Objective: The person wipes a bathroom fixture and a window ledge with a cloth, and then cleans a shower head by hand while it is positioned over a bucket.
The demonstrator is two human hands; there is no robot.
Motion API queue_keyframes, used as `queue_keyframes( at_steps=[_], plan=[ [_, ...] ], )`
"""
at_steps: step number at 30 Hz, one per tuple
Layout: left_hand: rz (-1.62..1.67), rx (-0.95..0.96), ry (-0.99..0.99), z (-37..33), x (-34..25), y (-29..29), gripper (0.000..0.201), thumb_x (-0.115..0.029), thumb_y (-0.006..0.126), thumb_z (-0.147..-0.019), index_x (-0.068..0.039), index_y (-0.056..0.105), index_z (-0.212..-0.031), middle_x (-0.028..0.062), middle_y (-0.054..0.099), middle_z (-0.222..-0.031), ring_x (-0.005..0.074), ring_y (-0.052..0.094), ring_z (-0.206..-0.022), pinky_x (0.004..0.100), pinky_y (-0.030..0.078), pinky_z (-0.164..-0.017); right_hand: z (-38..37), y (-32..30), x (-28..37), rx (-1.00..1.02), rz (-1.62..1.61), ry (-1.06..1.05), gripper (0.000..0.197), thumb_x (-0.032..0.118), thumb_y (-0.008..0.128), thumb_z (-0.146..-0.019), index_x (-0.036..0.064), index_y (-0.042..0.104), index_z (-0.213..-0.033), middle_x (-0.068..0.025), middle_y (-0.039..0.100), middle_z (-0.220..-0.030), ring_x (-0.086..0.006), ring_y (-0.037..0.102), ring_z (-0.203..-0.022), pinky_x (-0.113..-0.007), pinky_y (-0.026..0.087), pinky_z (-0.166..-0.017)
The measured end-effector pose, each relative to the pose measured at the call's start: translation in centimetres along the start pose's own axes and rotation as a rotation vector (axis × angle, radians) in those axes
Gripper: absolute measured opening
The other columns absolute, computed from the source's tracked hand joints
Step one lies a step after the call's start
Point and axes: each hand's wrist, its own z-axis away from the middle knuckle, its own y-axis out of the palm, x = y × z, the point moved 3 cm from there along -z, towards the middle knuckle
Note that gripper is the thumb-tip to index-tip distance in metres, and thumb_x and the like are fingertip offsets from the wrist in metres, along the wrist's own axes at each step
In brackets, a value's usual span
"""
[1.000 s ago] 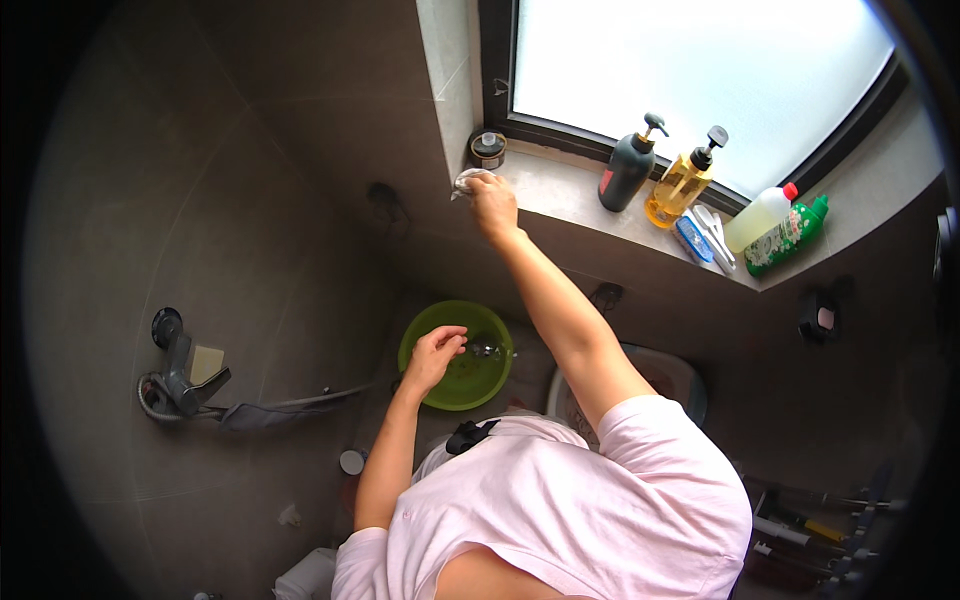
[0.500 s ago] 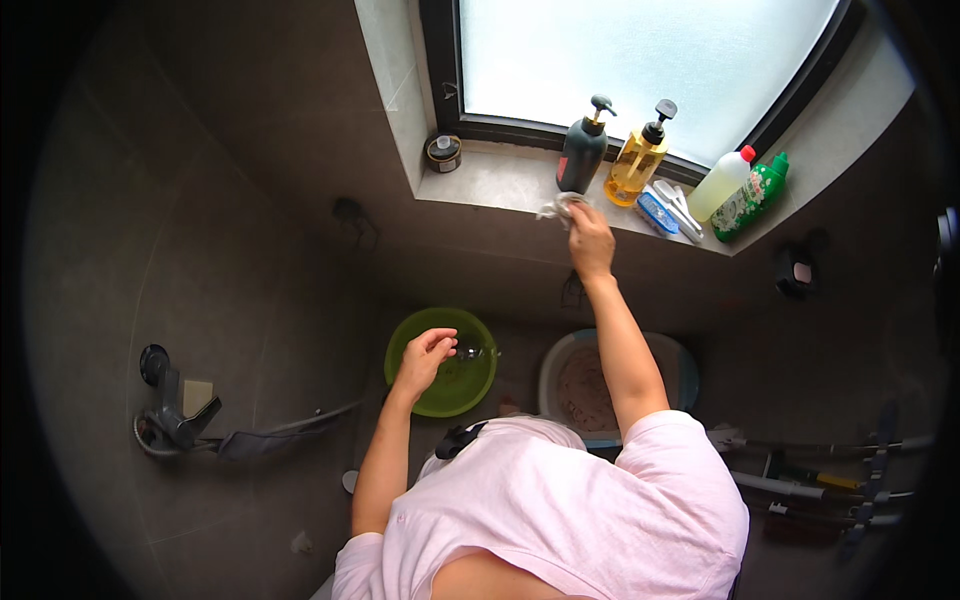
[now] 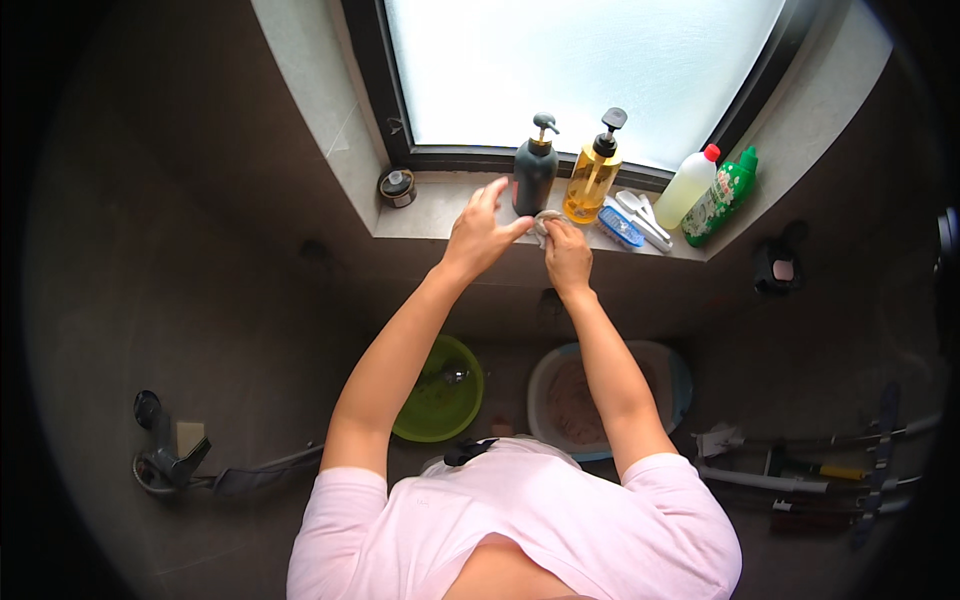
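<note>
My right hand [image 3: 569, 258] grips a crumpled pale cloth [image 3: 547, 222] at the front edge of the windowsill [image 3: 440, 218]. Just behind the cloth stands a dark pump bottle [image 3: 535, 178], upright. My left hand [image 3: 482, 235] is raised at the left of that bottle, fingers spread and nothing in them; its thumb reaches toward the cloth. To the bottle's right are an amber pump bottle [image 3: 592, 184] and a blue brush [image 3: 620, 226] lying beside white-handled brushes [image 3: 645, 222]. Whether my left fingers touch the dark bottle I cannot tell.
A small dark jar [image 3: 398, 188] sits at the sill's left end; a red-capped bottle [image 3: 686, 190] and a green bottle [image 3: 722, 198] stand right. Below are a green basin [image 3: 440, 415] and a white tub [image 3: 545, 395]. A shower mixer [image 3: 172, 458] juts from the left wall.
My left hand has risen from above the green basin to the sill, beside the dark bottle. My right hand still holds the cloth near the sill's edge. The view has shifted.
</note>
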Motion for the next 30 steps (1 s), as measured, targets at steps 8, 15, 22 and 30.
queue_keyframes(
  at_steps=[8,15,22,30],
  plan=[
    [-0.290,-0.146,-0.159,-7.7,1.7,5.8,0.101,-0.045,0.077,-0.059,-0.001,0.026,-0.134,0.0206,0.044,-0.125,0.0353,0.045,-0.115,0.0413,0.039,-0.095,-0.1,0.1,-0.2,0.031,-0.020,-0.027,0.021,0.007,0.059,-0.077,0.0064,0.064,-0.098,-0.0074,0.063,-0.103,-0.0252,0.057,-0.098,-0.035,0.047,-0.084],
    [-0.146,-0.226,-0.145,-7.3,1.7,5.0,0.076,-0.039,0.075,-0.058,-0.009,0.041,-0.120,0.0162,0.059,-0.103,0.0327,0.060,-0.095,0.0402,0.048,-0.081,-0.1,0.0,-0.2,0.035,-0.012,-0.034,0.023,0.006,0.059,-0.077,0.0059,0.063,-0.099,-0.0078,0.062,-0.103,-0.0258,0.057,-0.099,-0.035,0.047,-0.084],
    [-0.207,-0.343,-0.169,-4.6,4.8,-2.5,0.075,-0.037,0.076,-0.059,-0.015,0.041,-0.121,0.0139,0.061,-0.105,0.0319,0.061,-0.094,0.0403,0.048,-0.082,-1.1,1.5,0.5,0.031,-0.010,-0.066,0.021,0.003,0.055,-0.076,0.0034,0.063,-0.096,-0.0090,0.062,-0.103,-0.0262,0.056,-0.100,-0.035,0.045,-0.087],
    [-0.220,-0.356,-0.263,-2.9,6.9,-5.8,0.077,-0.035,0.075,-0.060,-0.013,0.040,-0.125,0.0139,0.060,-0.110,0.0319,0.058,-0.101,0.0395,0.044,-0.087,-4.2,8.6,4.5,0.224,-0.153,-0.276,0.026,0.003,0.050,-0.077,0.0060,0.060,-0.101,-0.0088,0.060,-0.109,-0.0255,0.054,-0.106,-0.035,0.044,-0.090]
  ],
)
